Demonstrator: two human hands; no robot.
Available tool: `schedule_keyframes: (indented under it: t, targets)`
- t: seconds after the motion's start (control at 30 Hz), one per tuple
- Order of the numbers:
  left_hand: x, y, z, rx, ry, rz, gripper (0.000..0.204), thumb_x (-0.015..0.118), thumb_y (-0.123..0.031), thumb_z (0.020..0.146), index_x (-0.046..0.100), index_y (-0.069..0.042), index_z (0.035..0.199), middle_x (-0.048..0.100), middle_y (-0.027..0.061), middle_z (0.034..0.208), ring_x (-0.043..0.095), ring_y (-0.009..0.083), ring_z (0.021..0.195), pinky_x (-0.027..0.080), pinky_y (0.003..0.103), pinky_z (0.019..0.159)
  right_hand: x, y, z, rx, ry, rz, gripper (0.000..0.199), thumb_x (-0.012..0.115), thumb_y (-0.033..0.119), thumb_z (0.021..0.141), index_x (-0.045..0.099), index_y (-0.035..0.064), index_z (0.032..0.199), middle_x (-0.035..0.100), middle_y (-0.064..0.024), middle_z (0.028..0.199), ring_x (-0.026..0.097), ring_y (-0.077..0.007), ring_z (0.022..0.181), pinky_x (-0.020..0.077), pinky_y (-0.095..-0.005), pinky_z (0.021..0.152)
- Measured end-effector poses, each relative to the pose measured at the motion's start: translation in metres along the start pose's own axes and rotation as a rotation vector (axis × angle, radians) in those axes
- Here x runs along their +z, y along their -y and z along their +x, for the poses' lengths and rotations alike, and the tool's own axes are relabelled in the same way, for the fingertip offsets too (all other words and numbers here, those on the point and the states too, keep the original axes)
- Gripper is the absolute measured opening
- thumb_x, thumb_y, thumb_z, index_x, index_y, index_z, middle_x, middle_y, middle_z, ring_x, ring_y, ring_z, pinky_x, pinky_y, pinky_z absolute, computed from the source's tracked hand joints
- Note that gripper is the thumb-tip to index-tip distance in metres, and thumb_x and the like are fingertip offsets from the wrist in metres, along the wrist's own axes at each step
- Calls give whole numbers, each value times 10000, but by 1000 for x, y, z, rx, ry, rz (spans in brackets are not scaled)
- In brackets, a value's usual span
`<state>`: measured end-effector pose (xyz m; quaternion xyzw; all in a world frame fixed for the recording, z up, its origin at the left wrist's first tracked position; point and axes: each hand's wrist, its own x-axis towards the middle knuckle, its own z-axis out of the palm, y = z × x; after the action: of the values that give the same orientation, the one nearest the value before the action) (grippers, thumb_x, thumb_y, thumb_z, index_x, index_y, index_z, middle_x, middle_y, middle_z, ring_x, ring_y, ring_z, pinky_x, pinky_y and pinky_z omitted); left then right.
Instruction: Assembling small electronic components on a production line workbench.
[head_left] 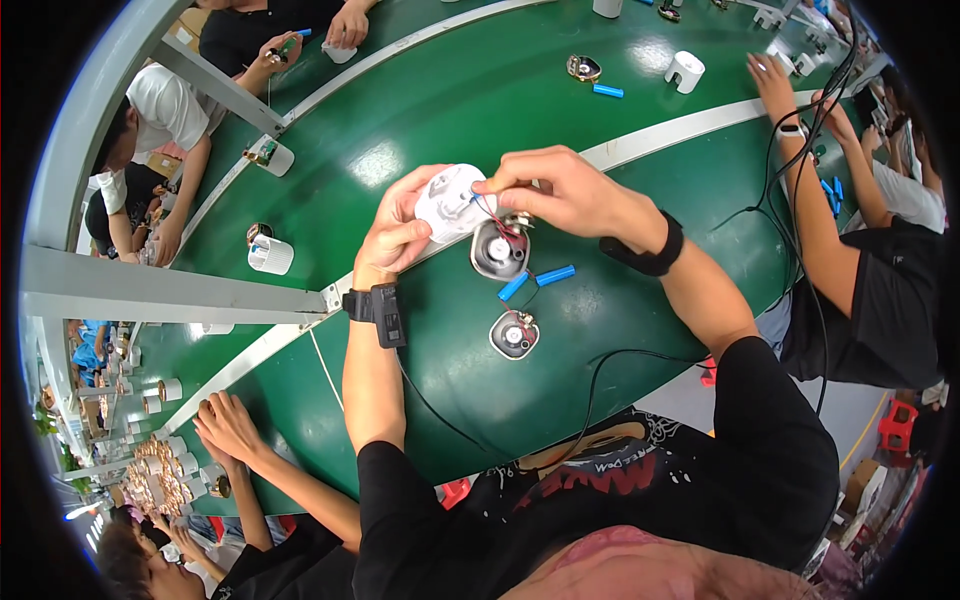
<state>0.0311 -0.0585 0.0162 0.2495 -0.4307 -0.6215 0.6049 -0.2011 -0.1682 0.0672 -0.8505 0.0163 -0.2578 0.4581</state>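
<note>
White round housing (452, 203), smooth plastic, held above the green conveyor belt (620, 300); left hand (398, 232) fingers curled closed around its side. Right hand (560, 190) pinches its top edge, where red and black wires (500, 222) run down to a grey motor unit (499, 251) hanging just beneath. Two blue cylindrical cells (535, 281) and a second grey unit (514, 334) lie on the belt nearby.

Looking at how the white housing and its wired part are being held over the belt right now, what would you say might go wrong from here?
1. The thin red and black wires stretch between the white housing in the left hand and the round grey part hanging below; a tug may tear them loose.
2. The right hand pinches only at the housing's edge, so it may slip.
3. Two blue cylinders lie loose beneath on the green belt; a dropped part may knock them away.
</note>
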Motion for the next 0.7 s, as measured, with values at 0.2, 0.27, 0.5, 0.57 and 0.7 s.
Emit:
schedule_keyframes:
  t: [0.2, 0.27, 0.5, 0.57, 0.7]
  targets:
    - [-36, -15, -11, 179, -407, 428, 757, 770, 22, 706, 433, 5, 1383, 519, 135, 1340, 583, 242, 1154, 474, 371, 999, -73, -80, -8, 267, -460, -472, 329, 628, 174, 910, 641, 97, 1229, 644, -92, 1005, 600, -161, 813, 491, -291, 768]
    - [-51, -20, -14, 189, -502, 519, 745, 752, 41, 704, 438, 0, 1378, 535, 132, 1314, 591, 235, 1134, 481, 364, 983, -112, -124, -29, 405, -577, -656, 369, 640, 173, 897, 618, 104, 1259, 620, -105, 1133, 620, -210, 824, 505, -326, 796]
    - [-100, -32, -48, 215, -899, 919, 715, 714, 70, 691, 451, -11, 1350, 615, 121, 1182, 628, 231, 1047, 507, 337, 910, -121, -178, -38, 292, -345, -839, 407, 653, 200, 872, 601, 142, 1272, 614, -118, 1180, 630, -292, 890, 504, -393, 860]
    - [-97, -37, -55, 125, -889, 937, 708, 717, 61, 689, 450, -15, 1340, 635, 126, 1137, 629, 236, 1048, 506, 340, 907, -118, -164, -33, 344, -300, -834, 409, 659, 219, 864, 606, 156, 1265, 628, -111, 1165, 628, -313, 909, 499, -412, 879]
    - [-89, -50, -58, -61, -906, 1127, 673, 716, 38, 705, 448, -17, 1321, 627, 153, 1148, 614, 247, 1082, 500, 356, 916, -118, -146, -26, 647, -275, -704, 397, 652, 175, 855, 603, 90, 1240, 664, -98, 919, 628, -260, 771, 499, -374, 743]
